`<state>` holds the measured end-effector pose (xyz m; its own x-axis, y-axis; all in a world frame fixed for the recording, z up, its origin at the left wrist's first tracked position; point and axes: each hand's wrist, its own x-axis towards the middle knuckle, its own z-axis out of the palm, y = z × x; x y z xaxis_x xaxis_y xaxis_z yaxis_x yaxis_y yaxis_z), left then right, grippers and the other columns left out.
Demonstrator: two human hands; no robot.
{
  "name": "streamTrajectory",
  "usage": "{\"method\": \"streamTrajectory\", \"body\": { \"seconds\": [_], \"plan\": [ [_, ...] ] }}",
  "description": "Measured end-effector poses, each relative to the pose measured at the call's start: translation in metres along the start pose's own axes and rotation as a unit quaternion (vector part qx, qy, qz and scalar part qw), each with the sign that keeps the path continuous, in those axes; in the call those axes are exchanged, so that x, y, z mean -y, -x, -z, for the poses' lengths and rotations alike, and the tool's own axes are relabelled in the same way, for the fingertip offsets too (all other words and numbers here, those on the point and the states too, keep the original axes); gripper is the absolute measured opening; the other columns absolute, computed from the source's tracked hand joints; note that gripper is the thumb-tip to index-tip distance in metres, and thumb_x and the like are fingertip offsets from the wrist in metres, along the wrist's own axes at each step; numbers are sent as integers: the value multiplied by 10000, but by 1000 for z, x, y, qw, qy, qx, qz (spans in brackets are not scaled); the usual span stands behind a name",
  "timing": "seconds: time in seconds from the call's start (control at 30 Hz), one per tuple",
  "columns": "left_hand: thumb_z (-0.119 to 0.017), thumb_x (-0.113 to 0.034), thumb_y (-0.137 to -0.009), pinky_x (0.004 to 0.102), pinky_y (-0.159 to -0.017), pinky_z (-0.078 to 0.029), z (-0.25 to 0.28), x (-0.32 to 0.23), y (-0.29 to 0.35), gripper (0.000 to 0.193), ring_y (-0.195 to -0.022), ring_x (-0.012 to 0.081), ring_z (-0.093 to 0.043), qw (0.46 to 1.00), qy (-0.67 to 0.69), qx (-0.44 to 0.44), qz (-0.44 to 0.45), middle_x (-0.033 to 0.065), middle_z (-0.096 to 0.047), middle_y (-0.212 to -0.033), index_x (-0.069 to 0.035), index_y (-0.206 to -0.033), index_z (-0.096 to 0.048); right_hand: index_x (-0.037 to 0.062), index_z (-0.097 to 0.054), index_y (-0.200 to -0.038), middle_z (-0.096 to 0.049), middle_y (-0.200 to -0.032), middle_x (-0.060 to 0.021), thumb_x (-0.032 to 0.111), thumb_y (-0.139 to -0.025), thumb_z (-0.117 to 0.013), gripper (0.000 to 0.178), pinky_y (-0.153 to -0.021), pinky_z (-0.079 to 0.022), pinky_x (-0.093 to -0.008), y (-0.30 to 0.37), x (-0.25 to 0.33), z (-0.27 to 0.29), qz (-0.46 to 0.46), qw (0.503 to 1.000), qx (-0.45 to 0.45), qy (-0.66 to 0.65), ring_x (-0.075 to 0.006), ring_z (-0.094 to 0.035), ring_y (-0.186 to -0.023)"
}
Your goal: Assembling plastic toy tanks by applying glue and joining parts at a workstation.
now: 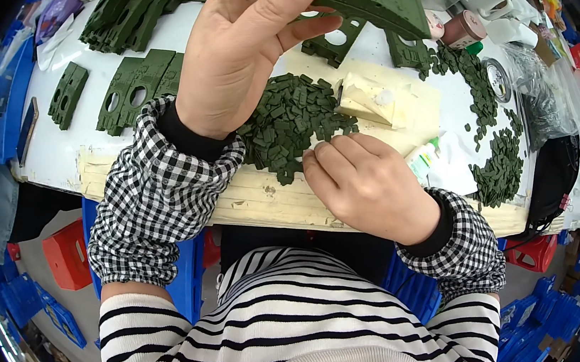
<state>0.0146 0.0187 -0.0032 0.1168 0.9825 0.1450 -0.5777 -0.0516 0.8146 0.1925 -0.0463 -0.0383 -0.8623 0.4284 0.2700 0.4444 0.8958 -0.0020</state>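
Left hand (pixel 230 63): closed on the long green molded part (pixel 373 3), thumb over its upper face, other fingers beneath. Grip is toward the part's left end; most of the length sticks out right of the thumb, over the far half of the desk (pixel 46 146). Top of the part is cut off by the view.

Right hand (pixel 369 183): down near the desk's front edge, fingers curled together, tips at the right side of the pile of small green pieces (pixel 283 121). Can't tell if a piece is pinched.

Pile sits near the front edge, below the held part and apart from it. Cream block (pixel 367 104) just right of the pile. More small pieces (pixel 500 171) by the front right corner. Flat green parts with holes (pixel 126 92) toward the left edge.
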Motion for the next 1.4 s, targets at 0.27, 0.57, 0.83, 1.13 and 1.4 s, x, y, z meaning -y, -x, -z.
{"method": "streamTrajectory", "body": {
  "seconds": [0.27, 0.57, 0.83, 1.13, 1.4],
  "plan": [
    [-617, -241, -970, 380, -982, -504, 26, 10, -9, 366, -1137, 181, -594, 995, -19, 100, -19, 76, -599, -1244, -59, -1270, -512, 53, -732, -944, -599, -816, -51, 29, -691, -728, 255, -619, -520, -275, 1, -12, 25, 0, 972, -213, -103, -175, -624, -699],
    [-377, -349, -1057, 412, -1025, -487, 12, 10, -4, 550, -1304, 241, -489, 984, -40, 145, 99, 172, -463, -1426, -49, -1501, -254, -101, -637, -1044, -695, -972, -167, -93, -900, -593, 151, -839, -545, -292, 1, -57, 93, -161, 885, -308, -309, -203, -686, -888],
    [-461, -249, -1034, 432, -1031, -481, 2, 12, 6, 613, -1304, 258, -486, 970, -15, 190, 154, 155, -433, -1434, -61, -1537, -165, -66, -666, -1039, -720, -944, -114, -6, -876, -687, 175, -785, -559, -230, -5, -66, 78, -257, 738, -313, -540, -129, -695, -872],
    [-575, -247, -980, 402, -1002, -502, 0, 11, 11, 735, -1259, 218, -521, 965, -48, 200, 162, 110, -443, -1424, -76, -1551, -143, -39, -689, -972, -711, -892, -85, 37, -877, -702, 122, -696, -533, -202, -3, -69, 65, -320, 700, -241, -591, -92, -661, -768],
    [-596, -235, -966, 410, -1008, -493, -3, 6, 13, 757, -1243, 210, -528, 949, -87, 230, 200, 104, -445, -1415, -73, -1551, -144, 9, -691, -869, -622, -985, -72, 110, -832, -736, 117, -865, -415, -282, -2, -73, 62, -244, 833, -245, -431, -141, -554, -949]
  ]
}}
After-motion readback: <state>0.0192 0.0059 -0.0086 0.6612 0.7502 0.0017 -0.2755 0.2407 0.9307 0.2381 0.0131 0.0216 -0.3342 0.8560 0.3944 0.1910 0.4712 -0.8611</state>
